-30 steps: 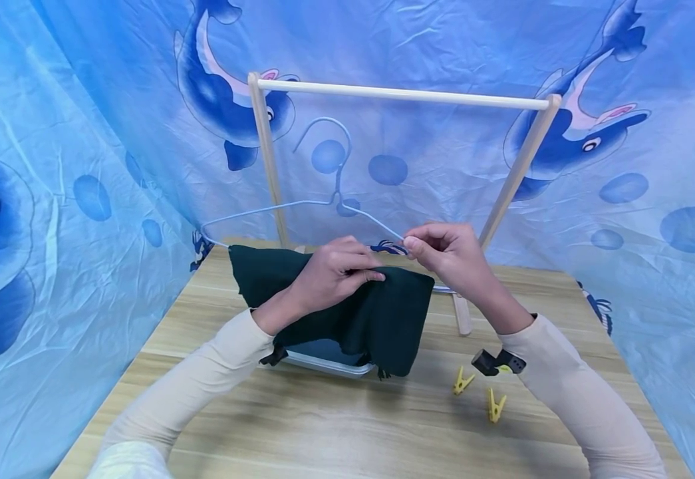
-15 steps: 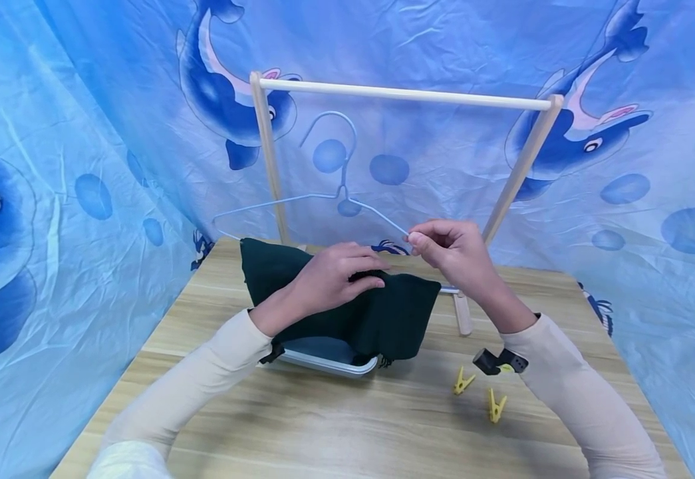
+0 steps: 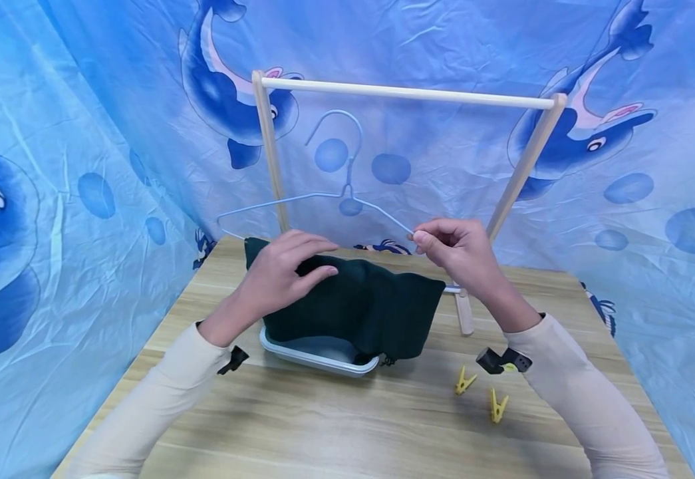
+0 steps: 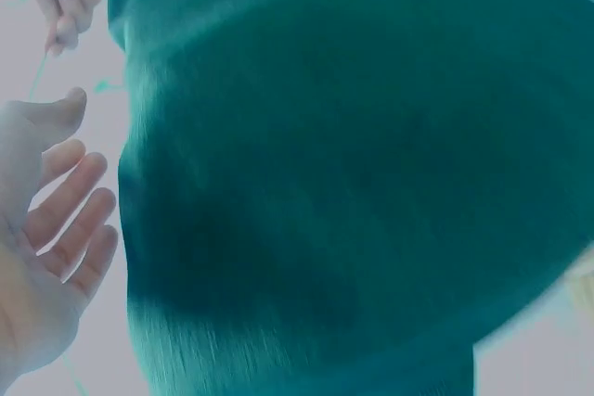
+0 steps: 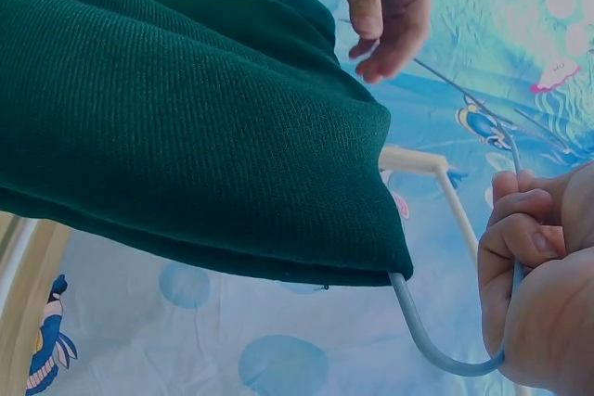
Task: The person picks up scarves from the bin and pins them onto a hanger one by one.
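A dark green scarf [image 3: 371, 299] with a bit of fringe hangs folded over the bottom bar of a pale blue wire clothes hanger [image 3: 377, 207]. My right hand [image 3: 455, 249] grips the hanger near its right shoulder, and the right wrist view shows its fingers [image 5: 520, 238] curled round the wire. Over the scarf's upper left part is my left hand [image 3: 284, 269], fingers loosely bent with the thumb apart. In the left wrist view that hand [image 4: 46, 257] holds nothing and appears beside the cloth. The hanger's hook points up; the scarf hides most of the bottom bar.
Behind the hanger stands a wooden rack [image 3: 407, 91] with a white crossbar. A light-coloured plastic tub [image 3: 317, 361] sits under the scarf. Two yellow clothespins [image 3: 463, 382] lie on the wooden table [image 3: 335, 426] at the right. Blue dolphin-print curtains [image 3: 108, 120] surround the table.
My left hand has let go of the scarf's upper edge and moved left along it. The hanger and scarf have shifted slightly right and tilted, while my right hand keeps its hold.
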Available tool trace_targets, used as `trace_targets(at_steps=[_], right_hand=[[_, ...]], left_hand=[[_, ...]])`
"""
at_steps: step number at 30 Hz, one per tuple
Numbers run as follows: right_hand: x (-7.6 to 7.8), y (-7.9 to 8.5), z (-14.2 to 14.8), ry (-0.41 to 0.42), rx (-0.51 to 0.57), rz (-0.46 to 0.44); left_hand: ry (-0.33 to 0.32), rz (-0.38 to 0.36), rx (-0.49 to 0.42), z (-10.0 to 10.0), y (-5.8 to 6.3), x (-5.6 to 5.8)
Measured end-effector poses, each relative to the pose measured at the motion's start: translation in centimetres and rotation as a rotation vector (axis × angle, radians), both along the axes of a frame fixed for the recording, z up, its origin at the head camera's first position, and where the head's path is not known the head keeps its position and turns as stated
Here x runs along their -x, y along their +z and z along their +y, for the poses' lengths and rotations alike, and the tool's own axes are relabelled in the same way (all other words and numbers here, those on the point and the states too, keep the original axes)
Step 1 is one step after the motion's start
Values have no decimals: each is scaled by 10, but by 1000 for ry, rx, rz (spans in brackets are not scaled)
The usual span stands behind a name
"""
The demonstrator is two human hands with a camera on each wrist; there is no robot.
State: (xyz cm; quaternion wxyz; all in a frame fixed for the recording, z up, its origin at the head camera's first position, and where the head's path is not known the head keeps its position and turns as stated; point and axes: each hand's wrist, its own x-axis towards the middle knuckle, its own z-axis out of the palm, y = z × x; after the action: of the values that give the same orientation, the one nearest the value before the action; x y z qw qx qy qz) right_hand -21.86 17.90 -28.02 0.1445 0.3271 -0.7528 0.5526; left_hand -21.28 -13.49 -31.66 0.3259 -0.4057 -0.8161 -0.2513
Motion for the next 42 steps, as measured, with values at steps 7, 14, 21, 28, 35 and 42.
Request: trace_targets(at_steps=[7, 14, 21, 28, 35, 42], right_hand=[[0, 0, 3, -18, 0, -5], [-1, -1, 5, -37, -7, -8], [-1, 0, 7, -40, -8, -2], [-1, 1, 9, -65, -31, -8], [-1, 3, 9, -60, -34, 0], [-1, 3, 9, -68, -36, 15]], left_hand=[[48, 27, -59, -32, -6, -3], [144, 61, -81, -58, -16, -9], [208, 39, -180, -74, -26, -13], [335, -128, -211, -85, -34, -14], [408, -464, -149, -86, -44, -11], [440, -663, -144, -81, -44, -9]])
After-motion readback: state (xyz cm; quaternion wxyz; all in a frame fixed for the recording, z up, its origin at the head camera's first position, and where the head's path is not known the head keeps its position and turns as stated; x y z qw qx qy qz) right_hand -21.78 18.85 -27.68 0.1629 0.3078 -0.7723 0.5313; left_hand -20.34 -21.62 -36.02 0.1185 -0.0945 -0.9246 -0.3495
